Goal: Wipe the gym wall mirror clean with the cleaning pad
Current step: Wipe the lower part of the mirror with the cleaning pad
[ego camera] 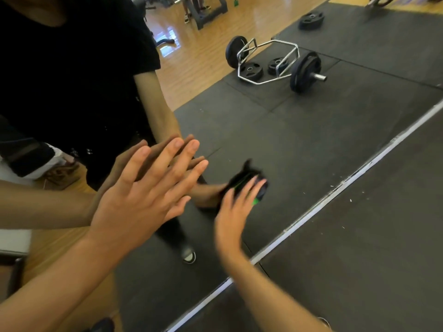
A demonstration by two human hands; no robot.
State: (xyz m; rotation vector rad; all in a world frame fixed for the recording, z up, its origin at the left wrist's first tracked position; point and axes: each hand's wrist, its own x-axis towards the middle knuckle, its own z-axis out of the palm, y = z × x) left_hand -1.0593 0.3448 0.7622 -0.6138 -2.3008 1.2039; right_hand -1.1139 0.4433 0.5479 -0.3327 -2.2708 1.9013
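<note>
The wall mirror (299, 149) fills most of the view and reflects the gym behind me. My left hand (148, 188) lies flat against the glass with its fingers straight and spread. My right hand (236, 212), blurred by motion, presses a dark cleaning pad (249, 178) with a green edge against the mirror near its lower part; its fingers look straight over the pad. My reflected arms and black shirt meet both hands in the glass.
The mirror's white bottom frame (335, 190) runs diagonally, with the black rubber floor mat (371, 259) below it. Reflected in the glass are a hex bar with weight plates (275, 63), loose plates, a wooden floor and gym equipment.
</note>
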